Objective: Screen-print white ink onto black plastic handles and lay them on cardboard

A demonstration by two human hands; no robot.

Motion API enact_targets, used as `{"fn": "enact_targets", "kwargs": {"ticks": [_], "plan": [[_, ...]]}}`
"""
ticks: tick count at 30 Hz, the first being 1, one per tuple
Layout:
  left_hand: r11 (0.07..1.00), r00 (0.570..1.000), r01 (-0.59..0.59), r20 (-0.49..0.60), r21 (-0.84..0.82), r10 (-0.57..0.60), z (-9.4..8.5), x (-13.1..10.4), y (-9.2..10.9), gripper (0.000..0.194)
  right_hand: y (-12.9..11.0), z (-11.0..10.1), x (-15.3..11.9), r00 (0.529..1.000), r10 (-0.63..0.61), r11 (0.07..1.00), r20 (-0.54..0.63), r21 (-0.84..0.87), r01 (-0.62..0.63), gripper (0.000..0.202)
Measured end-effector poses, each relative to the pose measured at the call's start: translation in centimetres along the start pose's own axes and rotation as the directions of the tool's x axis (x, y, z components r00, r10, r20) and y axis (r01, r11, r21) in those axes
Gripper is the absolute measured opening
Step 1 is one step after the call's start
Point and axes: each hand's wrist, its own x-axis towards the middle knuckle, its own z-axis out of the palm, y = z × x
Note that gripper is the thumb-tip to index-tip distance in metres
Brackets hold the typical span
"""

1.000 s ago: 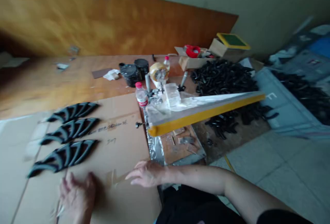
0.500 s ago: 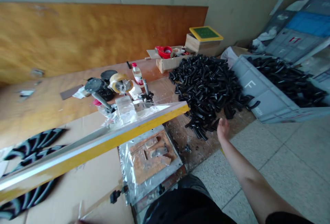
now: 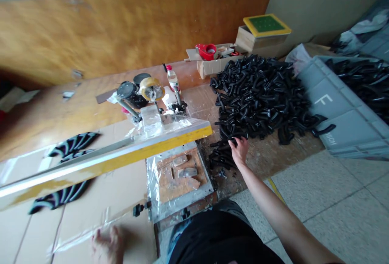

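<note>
My right hand [image 3: 239, 150] is at the near edge of a big heap of short, curved black tubes [image 3: 261, 97]. Its thumb and fingers close around one black tube [image 3: 234, 139], partly hidden by the hand. Several more tubes [image 3: 223, 156] lie side by side just left of the wrist. My left hand [image 3: 107, 245], slightly blurred, is low over the cardboard [image 3: 130, 231] on the bench, with its fingers apart and nothing seen in them. Black curved tubes [image 3: 74, 144] lie in fanned rows on the cardboard farther left.
A long yellow-edged metal bar [image 3: 170, 142] crosses above the bench, in front of a plastic-covered plate with small blocks [image 3: 187, 171]. Behind stand a bottle [image 3: 172, 78], black cups [image 3: 130, 93] and a red tape dispenser [image 3: 207, 52]. A grey crate [image 3: 340, 106] of tubes stands at right.
My right hand has moved left along the heap's near edge and closed on a tube. My left hand has come further into view at the bottom. The view has shifted.
</note>
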Motion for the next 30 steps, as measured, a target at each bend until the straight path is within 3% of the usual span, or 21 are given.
{"fn": "enact_targets", "kwargs": {"ticks": [3, 5, 7, 9, 11, 12, 14, 16, 18, 19, 23, 27, 28, 30], "plan": [[0.978, 0.979, 0.198, -0.032, -0.063, -0.201, -0.7, -0.6, 0.9, 0.091, -0.9, -2.9, 1.3, 0.990, -0.138, 0.988, 0.028, 0.072, 0.136, 0.039], [0.965, 0.970, 0.234, -0.044, -0.121, -0.240, -1.2, -0.7, 1.8, 0.087, -2.4, -4.3, 2.3, 0.971, -0.229, 0.960, 0.076, 0.182, 0.212, 0.039], [0.953, 0.971, 0.205, -0.073, -0.222, -0.226, -1.4, -0.5, 3.1, 0.081, -4.9, -5.0, 2.8, 0.930, -0.338, 0.911, 0.144, 0.296, 0.286, 0.039], [0.926, 0.980, 0.102, -0.122, -0.364, -0.156, -1.4, 0.1, 4.8, 0.072, -8.1, -4.7, 2.2, 0.856, -0.466, 0.851, 0.224, 0.379, 0.364, 0.041], [0.866, 0.981, -0.046, -0.185, -0.498, -0.055, -1.5, 0.6, 7.0, 0.065, -11.8, -3.5, 0.4, 0.728, -0.616, 0.767, 0.301, 0.439, 0.468, 0.042], [0.827, 0.979, -0.112, -0.206, -0.551, -0.004, -1.7, 0.9, 8.3, 0.062, -13.6, -2.6, -0.8, 0.635, -0.696, 0.708, 0.336, 0.470, 0.527, 0.041], [0.745, 0.969, -0.216, -0.232, -0.631, 0.085, -2.2, 1.1, 11.0, 0.058, -16.6, -0.8, -3.6, 0.396, -0.829, 0.558, 0.395, 0.534, 0.635, 0.038], [0.665, 0.955, -0.291, -0.252, -0.688, 0.157, -2.9, 1.0, 13.6, 0.055, -18.6, 0.9, -6.1, 0.168, -0.878, 0.424, 0.448, 0.567, 0.706, 0.039], [0.596, 0.937, -0.349, -0.273, -0.723, 0.217, -3.9, 0.9, 15.9, 0.053, -19.5, 2.0, -7.9, 0.022, -0.867, 0.340, 0.497, 0.559, 0.757, 0.042], [0.566, 0.927, -0.376, -0.285, -0.734, 0.245, -4.4, 0.9, 16.8, 0.052, -19.7, 2.3, -8.4, -0.019, -0.855, 0.312, 0.518, 0.543, 0.779, 0.043], [0.456, 0.872, -0.481, -0.353, -0.749, 0.340, -7.2, 0.7, 20.4, 0.049, -19.5, 2.4, -9.0, -0.080, -0.807, 0.270, 0.585, 0.486, 0.831, 0.045], [0.363, 0.835, -0.539, -0.425, -0.760, 0.350, -10.6, 0.2, 24.6, 0.035, -19.7, 2.5, -9.3, -0.035, -0.795, 0.306, 0.606, 0.450, 0.839, 0.060], [0.353, 0.837, -0.531, -0.413, -0.770, 0.359, -11.2, -0.1, 25.6, 0.034, -19.7, 2.6, -9.7, -0.035, -0.799, 0.303, 0.600, 0.452, 0.839, 0.061], [0.346, 0.845, -0.492, -0.343, -0.799, 0.410, -12.0, -0.7, 27.0, 0.043, -19.6, 2.5, -10.5, -0.079, -0.806, 0.275, 0.587, 0.489, 0.828, 0.062]]}}
